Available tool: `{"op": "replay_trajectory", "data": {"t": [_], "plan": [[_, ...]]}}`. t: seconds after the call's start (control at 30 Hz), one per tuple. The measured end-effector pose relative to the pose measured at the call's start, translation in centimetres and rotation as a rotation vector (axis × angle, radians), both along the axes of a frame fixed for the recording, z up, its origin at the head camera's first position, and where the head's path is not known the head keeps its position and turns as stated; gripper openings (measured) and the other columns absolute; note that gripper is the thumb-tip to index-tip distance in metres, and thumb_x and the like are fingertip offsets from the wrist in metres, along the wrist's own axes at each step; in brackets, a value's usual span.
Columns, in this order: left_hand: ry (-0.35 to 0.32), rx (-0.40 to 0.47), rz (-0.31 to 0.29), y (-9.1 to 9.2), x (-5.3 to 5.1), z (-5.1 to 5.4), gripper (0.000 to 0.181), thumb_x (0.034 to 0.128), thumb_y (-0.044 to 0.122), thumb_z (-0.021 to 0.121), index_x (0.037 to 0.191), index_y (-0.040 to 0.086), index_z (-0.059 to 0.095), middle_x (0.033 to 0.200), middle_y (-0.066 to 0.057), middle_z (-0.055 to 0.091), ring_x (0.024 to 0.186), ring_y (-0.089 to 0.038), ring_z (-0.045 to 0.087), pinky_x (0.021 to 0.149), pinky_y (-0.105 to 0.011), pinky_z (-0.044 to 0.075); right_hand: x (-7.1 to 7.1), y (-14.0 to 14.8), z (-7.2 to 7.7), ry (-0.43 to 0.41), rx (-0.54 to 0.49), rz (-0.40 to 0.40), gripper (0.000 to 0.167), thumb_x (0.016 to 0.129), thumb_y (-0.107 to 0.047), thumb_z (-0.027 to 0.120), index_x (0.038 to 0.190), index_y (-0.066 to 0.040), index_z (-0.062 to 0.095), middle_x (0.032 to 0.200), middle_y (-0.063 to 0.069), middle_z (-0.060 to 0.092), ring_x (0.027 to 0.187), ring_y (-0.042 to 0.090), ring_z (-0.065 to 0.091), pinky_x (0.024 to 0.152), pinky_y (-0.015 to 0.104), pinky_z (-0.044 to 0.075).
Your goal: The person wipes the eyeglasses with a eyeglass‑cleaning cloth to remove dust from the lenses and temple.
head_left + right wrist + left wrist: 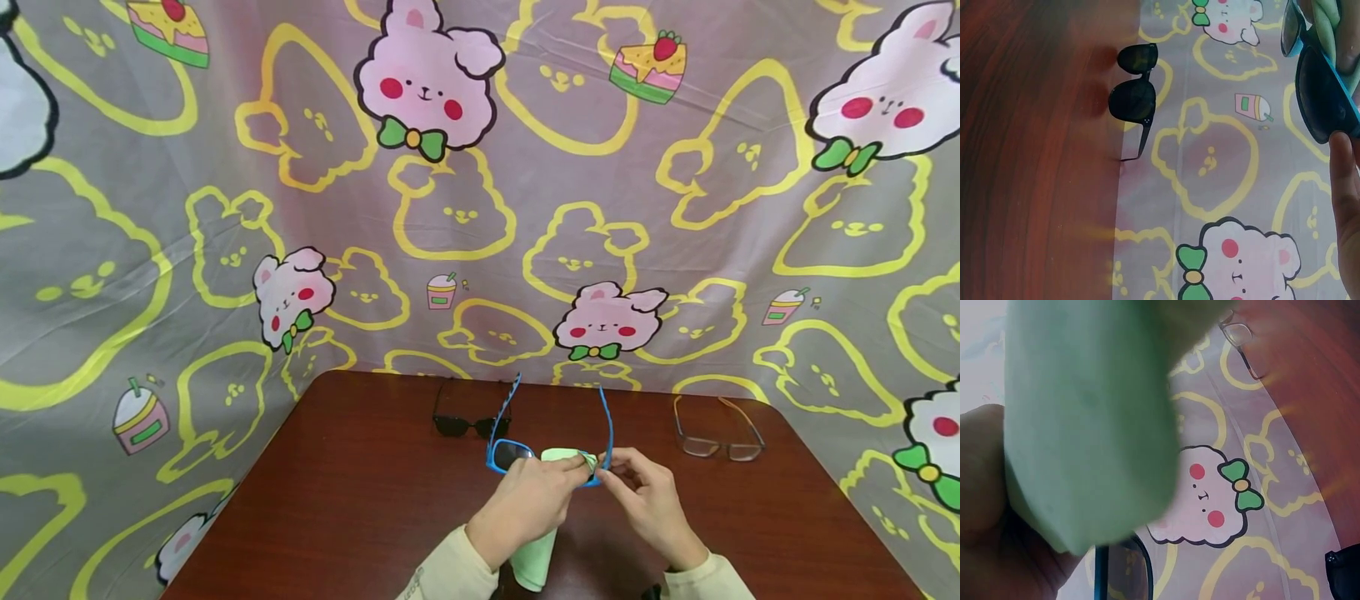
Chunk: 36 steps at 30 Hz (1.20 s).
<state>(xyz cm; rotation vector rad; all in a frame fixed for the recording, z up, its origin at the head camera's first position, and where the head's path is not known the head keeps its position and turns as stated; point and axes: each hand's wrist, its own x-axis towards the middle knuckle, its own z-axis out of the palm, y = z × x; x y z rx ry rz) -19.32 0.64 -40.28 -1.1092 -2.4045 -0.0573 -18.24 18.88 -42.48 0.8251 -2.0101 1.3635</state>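
Blue-framed sunglasses (512, 455) with dark lenses are held up between the two hands, temples unfolded and pointing away. My left hand (527, 500) pinches a pale green cloth (534, 560) over the lens on the right, and the cloth's loose end hangs below the palm. That cloth (1091, 425) fills much of the left wrist view and hides most of the left fingers. At the right hinge, my right hand (647, 493) grips the frame between thumb and fingers. One dark lens (1324, 94) shows above a right fingertip in the right wrist view.
Black sunglasses (462, 427) lie at the back of the brown table (360, 492), left of the blue pair. Clear-lensed glasses (720, 448) lie to the right. A patterned cloth backdrop (457, 208) hangs behind the table and along its sides.
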Motion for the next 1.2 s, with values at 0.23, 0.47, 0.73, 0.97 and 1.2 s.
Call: {"op": "replay_trajectory", "data": {"t": [0.23,0.47,0.73,0.97,1.2], "plan": [[0.015,0.01,-0.01,0.07,0.09,-0.05,0.019,0.0818,0.014,0.066,0.097,0.025,0.063,0.098,0.019,0.061,0.046,-0.003,0.033,0.036,-0.017,0.022,-0.07,-0.01,0.03,0.019,-0.012,-0.005,0.028,0.07,0.028,0.063,0.092,0.011,0.06,0.077,0.019,0.063,0.067,0.008,0.063,0.055,0.018,0.05],[0.002,0.001,-0.029,0.05,0.17,0.03,0.02,0.0822,0.013,0.065,0.097,0.027,0.064,0.1,0.018,0.062,0.049,-0.002,0.039,0.037,-0.018,0.024,-0.07,0.04,0.16,0.035,-0.007,-0.025,0.032,0.068,0.029,0.064,0.092,0.007,0.061,0.078,0.016,0.064,0.067,0.007,0.062,0.055,0.018,0.05],[0.028,-0.017,-0.047,-0.14,0.3,0.25,0.021,0.0827,0.014,0.066,0.099,0.028,0.067,0.098,0.019,0.062,0.055,-0.002,0.05,0.037,-0.018,0.026,0.03,0.13,0.4,0.005,0.024,-0.076,0.032,0.069,0.027,0.065,0.091,0.004,0.062,0.079,0.014,0.065,0.068,0.007,0.062,0.055,0.018,0.05],[-0.037,-0.038,-0.055,-0.34,0.33,0.27,0.025,0.0867,0.016,0.063,0.109,0.028,0.067,0.108,0.02,0.062,0.06,-0.001,0.051,0.037,-0.018,0.025,-0.08,0.22,0.24,0.059,-0.014,-0.051,0.032,0.067,0.028,0.064,0.09,0.006,0.062,0.076,0.015,0.064,0.064,0.009,0.061,0.055,0.016,0.048],[-0.044,-0.023,-0.072,-0.59,0.38,0.27,0.027,0.0868,0.015,0.062,0.11,0.029,0.068,0.111,0.02,0.062,0.058,-0.001,0.052,0.037,-0.017,0.027,-0.2,0.37,0.1,0.075,-0.03,-0.049,0.032,0.067,0.028,0.065,0.09,0.006,0.062,0.076,0.011,0.064,0.063,0.009,0.06,0.053,0.016,0.047]]}}
